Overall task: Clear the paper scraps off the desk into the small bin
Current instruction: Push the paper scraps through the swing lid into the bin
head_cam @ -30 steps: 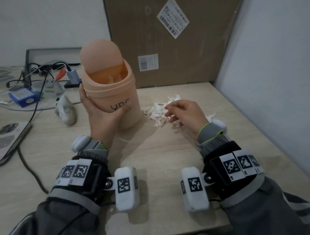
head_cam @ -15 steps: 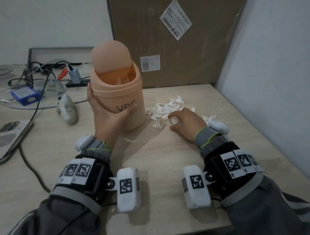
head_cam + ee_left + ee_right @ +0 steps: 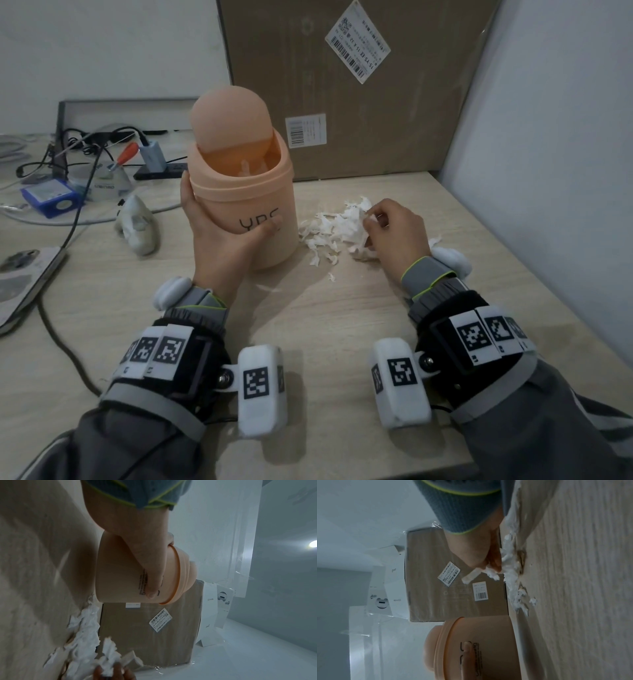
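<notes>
Item, my left hand [image 3: 219, 236]: wrapped round small bin [image 3: 253, 205]; my right hand [image 3: 394, 233]: fingers curled, pinching paper scraps [image 3: 337, 226] beside it

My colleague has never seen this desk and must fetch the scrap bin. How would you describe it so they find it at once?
Look in front of the big cardboard box leaning against the wall. The small bin stands just before it, gripped by the left hand. It is the only peach plastic cylinder, with a domed swing lid.

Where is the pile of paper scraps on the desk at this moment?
In the head view the paper scraps lie on the desk, just right of the small bin and before the cardboard box; the right hand pinches some.
</notes>
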Demonstrator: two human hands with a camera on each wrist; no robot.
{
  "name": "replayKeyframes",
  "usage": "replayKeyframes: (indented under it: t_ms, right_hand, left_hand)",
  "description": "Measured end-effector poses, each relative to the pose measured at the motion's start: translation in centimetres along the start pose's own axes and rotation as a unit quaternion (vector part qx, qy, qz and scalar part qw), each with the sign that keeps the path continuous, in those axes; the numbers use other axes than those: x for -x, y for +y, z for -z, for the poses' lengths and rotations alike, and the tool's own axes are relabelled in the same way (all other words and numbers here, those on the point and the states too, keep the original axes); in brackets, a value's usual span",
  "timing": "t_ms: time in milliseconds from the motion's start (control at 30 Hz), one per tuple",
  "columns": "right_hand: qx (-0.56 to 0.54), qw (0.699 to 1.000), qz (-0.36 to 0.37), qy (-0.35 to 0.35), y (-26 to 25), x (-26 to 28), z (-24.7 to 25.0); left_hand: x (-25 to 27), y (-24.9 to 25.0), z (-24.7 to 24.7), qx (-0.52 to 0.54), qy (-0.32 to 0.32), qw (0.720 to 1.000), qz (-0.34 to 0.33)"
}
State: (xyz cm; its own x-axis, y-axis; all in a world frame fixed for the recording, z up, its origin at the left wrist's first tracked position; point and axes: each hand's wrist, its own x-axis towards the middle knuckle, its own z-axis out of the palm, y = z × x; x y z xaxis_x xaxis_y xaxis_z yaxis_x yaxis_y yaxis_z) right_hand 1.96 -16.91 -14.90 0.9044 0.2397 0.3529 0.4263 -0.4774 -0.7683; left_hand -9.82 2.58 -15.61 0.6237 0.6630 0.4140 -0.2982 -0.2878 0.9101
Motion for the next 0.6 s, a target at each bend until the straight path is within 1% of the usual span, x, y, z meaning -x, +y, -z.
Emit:
replayKeyframes:
  t_ms: [67, 133, 233, 300, 400, 500, 600]
  right_hand:
    - [-0.095, 0.994, -0.054, 0.012, -0.2, 0.0, 0.2]
    - [-0.157, 0.983, -0.090, 0.006, -0.2, 0.0, 0.3]
    - [-0.159, 0.981, -0.109, -0.010, 0.1, 0.0, 0.3]
    - [-0.107, 0.988, -0.114, -0.019, 0.4, 0.0, 0.2]
    - [0.032, 0.993, -0.094, -0.066, 0.3, 0.2, 0.6]
    - [0.110, 0.980, -0.068, -0.150, -0.3, 0.6, 1.0]
    - [0.175, 0.956, -0.046, -0.232, -1.1, 1.0, 1.6]
  left_hand:
    - [0.0, 0.0, 0.0, -0.001, -0.001, 1.000, 0.001]
    - [0.0, 0.1, 0.0, 0.001, -0.003, 1.000, 0.003]
    - [0.0, 0.1, -0.1, 0.002, -0.005, 1.000, 0.007]
    - [0.0, 0.0, 0.0, 0.003, -0.005, 1.000, 0.007]
    - [0.0, 0.1, 0.0, 0.000, -0.004, 1.000, 0.014]
    - [0.0, 0.1, 0.0, -0.001, -0.005, 1.000, 0.012]
    - [0.0, 0.2, 0.0, -0.006, -0.003, 1.000, 0.015]
